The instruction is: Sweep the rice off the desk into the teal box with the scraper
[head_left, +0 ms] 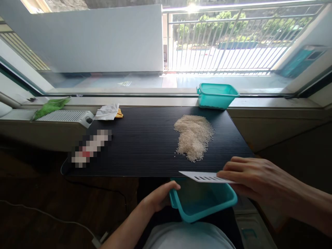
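My left hand (163, 195) grips the left rim of a teal plastic container (197, 218), thumb over the edge. The container is at my lap, against the front edge of the dark table (140, 148). In my right hand (241, 173) is a flat white slotted plastic piece (207, 177), held nearly level above the container's far rim. Its kind is not clear from this angle. Beyond it, a pile of white rice (194, 136) lies spread on the table, with loose grains around it. The inside of the container is shaded and partly hidden by the white piece.
A second teal container (218, 96) stands at the table's far right corner by the window. A white and yellow cloth (107, 112) lies at the far left corner. Nearer on the left is a blurred-out object (90, 149). A green cloth (53, 107) rests on the radiator (67, 116).
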Demonstrator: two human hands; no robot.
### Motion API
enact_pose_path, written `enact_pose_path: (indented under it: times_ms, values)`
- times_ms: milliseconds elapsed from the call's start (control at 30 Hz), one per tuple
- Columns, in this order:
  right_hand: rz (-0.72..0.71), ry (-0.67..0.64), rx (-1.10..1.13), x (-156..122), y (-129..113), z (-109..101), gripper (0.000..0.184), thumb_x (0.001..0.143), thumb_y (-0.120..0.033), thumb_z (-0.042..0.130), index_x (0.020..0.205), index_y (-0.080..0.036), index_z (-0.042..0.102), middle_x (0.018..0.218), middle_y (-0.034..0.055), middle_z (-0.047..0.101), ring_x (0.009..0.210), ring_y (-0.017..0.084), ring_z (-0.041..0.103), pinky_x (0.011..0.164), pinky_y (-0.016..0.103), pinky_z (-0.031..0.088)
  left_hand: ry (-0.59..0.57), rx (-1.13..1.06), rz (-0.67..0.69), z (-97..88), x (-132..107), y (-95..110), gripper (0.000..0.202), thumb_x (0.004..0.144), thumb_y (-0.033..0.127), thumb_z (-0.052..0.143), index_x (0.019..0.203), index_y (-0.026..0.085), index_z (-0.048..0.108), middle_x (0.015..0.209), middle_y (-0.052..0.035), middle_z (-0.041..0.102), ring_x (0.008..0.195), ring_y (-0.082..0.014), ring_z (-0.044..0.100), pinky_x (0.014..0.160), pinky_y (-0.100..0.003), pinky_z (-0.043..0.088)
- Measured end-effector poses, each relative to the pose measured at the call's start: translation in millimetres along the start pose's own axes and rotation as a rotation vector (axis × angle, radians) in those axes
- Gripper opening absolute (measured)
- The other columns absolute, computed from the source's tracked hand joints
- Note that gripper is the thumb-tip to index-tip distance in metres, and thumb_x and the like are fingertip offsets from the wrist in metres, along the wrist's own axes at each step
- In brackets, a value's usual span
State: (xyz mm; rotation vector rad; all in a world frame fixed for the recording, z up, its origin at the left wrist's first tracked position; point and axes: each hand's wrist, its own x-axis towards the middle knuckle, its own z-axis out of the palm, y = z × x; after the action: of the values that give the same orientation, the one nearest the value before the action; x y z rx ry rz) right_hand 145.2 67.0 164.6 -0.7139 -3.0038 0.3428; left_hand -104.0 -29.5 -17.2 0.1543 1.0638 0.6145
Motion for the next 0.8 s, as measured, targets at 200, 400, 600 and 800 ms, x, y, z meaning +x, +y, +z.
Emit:
enact_pose_path:
  times_ms: [200,400,600,800]
  values:
    - [-0.173,0.043,0.012,86,-2,-10,0.026,0.096,-0.015,0.047,0.105,-0.024,0.070,0.101,0.0042,0.075,0.090,0.019,0.064,0.069,0.029,0.043,0.018,-0.027,0.029,-0.9,4,-2,0.036,0.059,0.031,0.073,0.088,0.012,0.066,0.076,-0.0051,0.068,0.068,-0.0173,0.061,0.066,-0.028,0.049]
    - [-0.280,0.074,-0.034,180,23,5,0.026,0.093,-0.013,0.055,0.108,-0.021,0.073,0.115,0.0073,0.074,0.104,0.023,0.062,0.082,0.033,0.046,0.038,-0.043,0.046,-4.6,7,-7,0.030,0.060,0.033,0.078,0.079,0.017,0.062,0.070,-0.0019,0.061,0.067,-0.0178,0.059,0.071,-0.032,0.051]
    - [-0.337,0.043,-0.025,194,44,19,0.029,0.088,-0.006,0.057,0.101,-0.023,0.076,0.104,0.0045,0.078,0.105,0.021,0.065,0.093,0.036,0.045,-0.001,0.015,0.162,-13.3,-7,-9,0.036,0.053,0.032,0.087,0.080,0.022,0.065,0.084,-0.0065,0.065,0.092,-0.0290,0.062,0.084,-0.039,0.051]
    - [-0.312,0.017,0.002,146,62,26,0.031,0.087,-0.002,0.054,0.100,-0.021,0.076,0.108,0.0060,0.078,0.102,0.020,0.067,0.094,0.037,0.042,0.046,0.020,0.132,-12.9,-11,-7,0.036,0.053,0.036,0.087,0.081,0.024,0.067,0.092,-0.0094,0.065,0.102,-0.0343,0.061,0.090,-0.043,0.049]
